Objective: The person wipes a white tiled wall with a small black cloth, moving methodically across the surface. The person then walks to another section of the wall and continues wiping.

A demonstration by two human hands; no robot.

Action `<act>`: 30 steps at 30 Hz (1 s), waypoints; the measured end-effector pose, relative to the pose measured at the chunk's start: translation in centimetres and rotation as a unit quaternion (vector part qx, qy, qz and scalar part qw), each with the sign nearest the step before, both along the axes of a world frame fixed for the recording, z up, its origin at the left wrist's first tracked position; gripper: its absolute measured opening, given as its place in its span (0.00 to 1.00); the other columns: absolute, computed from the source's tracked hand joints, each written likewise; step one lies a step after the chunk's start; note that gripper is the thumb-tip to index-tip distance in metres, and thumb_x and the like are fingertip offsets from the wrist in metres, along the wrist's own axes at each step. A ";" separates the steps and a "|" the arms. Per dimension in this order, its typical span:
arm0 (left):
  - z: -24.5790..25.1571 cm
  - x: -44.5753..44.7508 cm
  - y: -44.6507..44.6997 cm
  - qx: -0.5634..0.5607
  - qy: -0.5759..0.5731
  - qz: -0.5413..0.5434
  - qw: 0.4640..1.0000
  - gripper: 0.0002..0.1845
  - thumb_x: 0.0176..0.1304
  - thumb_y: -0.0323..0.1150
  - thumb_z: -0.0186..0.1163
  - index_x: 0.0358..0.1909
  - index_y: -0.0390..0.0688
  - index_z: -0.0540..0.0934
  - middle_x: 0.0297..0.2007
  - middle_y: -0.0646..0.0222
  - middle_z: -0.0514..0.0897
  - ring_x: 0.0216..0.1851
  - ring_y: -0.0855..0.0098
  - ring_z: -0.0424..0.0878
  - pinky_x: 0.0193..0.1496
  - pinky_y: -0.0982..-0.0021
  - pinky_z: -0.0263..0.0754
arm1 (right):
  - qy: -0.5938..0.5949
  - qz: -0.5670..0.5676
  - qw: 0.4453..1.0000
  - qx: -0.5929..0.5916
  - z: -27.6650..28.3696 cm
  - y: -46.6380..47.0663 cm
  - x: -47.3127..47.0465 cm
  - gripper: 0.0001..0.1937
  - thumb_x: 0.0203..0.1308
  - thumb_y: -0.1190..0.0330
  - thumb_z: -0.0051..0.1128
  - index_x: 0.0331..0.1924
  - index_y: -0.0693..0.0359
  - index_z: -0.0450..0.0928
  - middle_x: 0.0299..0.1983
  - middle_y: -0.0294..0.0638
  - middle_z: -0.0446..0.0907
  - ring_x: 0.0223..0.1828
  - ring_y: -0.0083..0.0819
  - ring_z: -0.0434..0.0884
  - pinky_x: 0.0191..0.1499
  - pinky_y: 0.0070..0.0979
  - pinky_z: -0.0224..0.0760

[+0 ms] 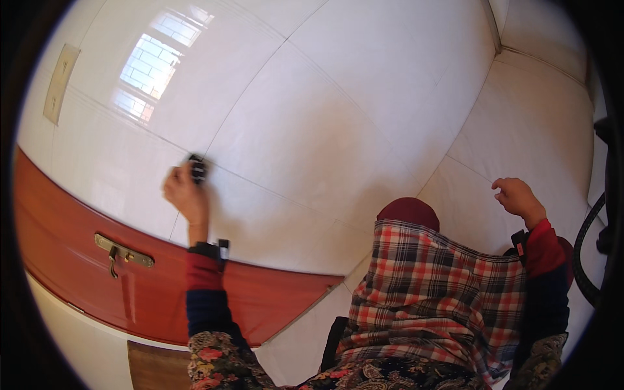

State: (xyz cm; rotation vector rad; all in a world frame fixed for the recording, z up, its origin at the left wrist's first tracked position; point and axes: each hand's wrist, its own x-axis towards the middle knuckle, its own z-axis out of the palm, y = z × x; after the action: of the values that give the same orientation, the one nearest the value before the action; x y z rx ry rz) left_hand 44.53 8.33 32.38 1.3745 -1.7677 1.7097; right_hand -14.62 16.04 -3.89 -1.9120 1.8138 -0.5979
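Observation:
My left hand [186, 192] is raised against the white tiled wall [302, 146], its fingers closed around a small black object [198, 168] with pale marks. Motion blur hides what that object is; it appears to be at or very near the tile surface, by a joint between tiles. Away to the right, my right hand [520, 200] hangs over the floor with loosely bent fingers, a small gap between them and nothing held. Black bands with small tags circle both wrists.
A reddish-brown door [161, 292] with a metal lever handle [114, 261] is at the lower left. A switch plate [61, 84] sits on the wall. Light floor tiles [526, 131] extend to the right. A black curved tube or cable [582, 253] lies at the right edge.

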 end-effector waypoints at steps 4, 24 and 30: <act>6.7 2.8 0.2 -0.123 0.106 0.018 0.987 0.33 0.47 0.20 0.57 0.59 0.52 0.72 0.54 0.60 0.73 0.55 0.50 0.67 0.59 0.49 0.61 | 0.056 0.016 0.998 0.002 0.1 -0.4 0.1 0.11 0.53 0.69 0.60 0.42 0.56 0.80 0.35 0.45 0.83 0.42 0.46 0.80 0.45 0.40 0.73; -22.7 -28.7 -5.1 0.336 0.759 -0.450 0.329 0.21 0.61 0.23 0.63 0.54 0.42 0.69 0.42 0.74 0.78 0.41 0.80 0.75 0.45 0.77 0.71 | 0.005 0.196 0.944 0.266 -11.8 8.8 13.6 0.14 0.58 0.60 0.55 0.45 0.52 0.82 0.42 0.48 0.83 0.45 0.49 0.82 0.47 0.40 0.74; -24.8 -32.4 -7.5 0.358 0.807 -0.391 0.260 0.18 0.62 0.27 0.63 0.51 0.41 0.70 0.41 0.72 0.78 0.39 0.78 0.75 0.40 0.75 0.72 | -0.156 0.222 0.834 0.481 -9.3 16.5 17.9 0.19 0.64 0.53 0.47 0.53 0.48 0.78 0.52 0.48 0.80 0.52 0.44 0.80 0.55 0.35 0.69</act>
State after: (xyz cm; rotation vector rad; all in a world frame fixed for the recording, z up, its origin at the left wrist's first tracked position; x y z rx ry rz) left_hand 12.10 0.83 7.62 0.9821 -1.0034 -1.1981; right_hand 3.25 32.58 -13.23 -1.3155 1.0455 0.1704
